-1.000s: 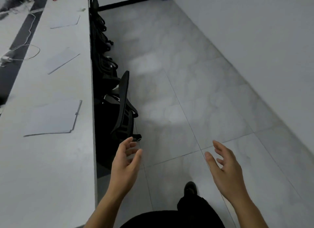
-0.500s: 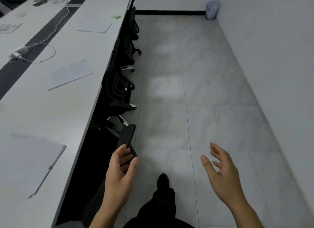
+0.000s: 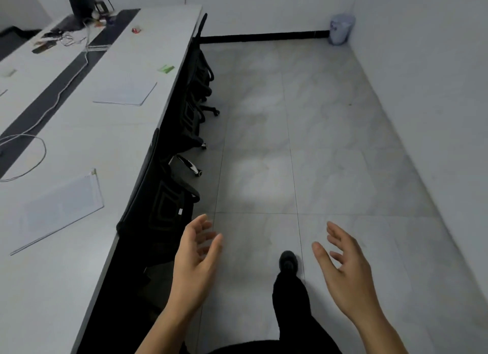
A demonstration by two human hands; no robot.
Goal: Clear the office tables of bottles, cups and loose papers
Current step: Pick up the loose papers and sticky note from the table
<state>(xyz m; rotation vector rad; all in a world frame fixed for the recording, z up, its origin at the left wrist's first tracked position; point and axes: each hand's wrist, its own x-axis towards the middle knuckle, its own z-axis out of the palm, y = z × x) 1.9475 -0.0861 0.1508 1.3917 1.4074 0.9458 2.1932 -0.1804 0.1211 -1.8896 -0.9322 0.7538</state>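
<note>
Grey tiled floor (image 3: 264, 142) filled the centre and right of the frame, and a long white table (image 3: 52, 287) ran down the left side. The left hand (image 3: 195, 264) and right hand (image 3: 346, 277) hung at bottom centre over the floor, fingers relaxed and spread, grasping nothing.

Loose papers remained on the table:
- near sheet (image 3: 60, 211) at mid left
- far sheet (image 3: 125, 93) above it
- green slip (image 3: 165, 68) higher up, close to the table edge

The step in hand appeared to be the approach to the near sheet. Recommended procedure: reach over the chairs (image 3: 163, 203) tucked along the edge, draw the sheet toward the edge, pinch one corner, and keep off the cable (image 3: 45, 153) looped just beside it.

A bin (image 3: 340, 28) stood in the upper right corner, against the wall. Clutter at upper left was too blurred to identify.
</note>
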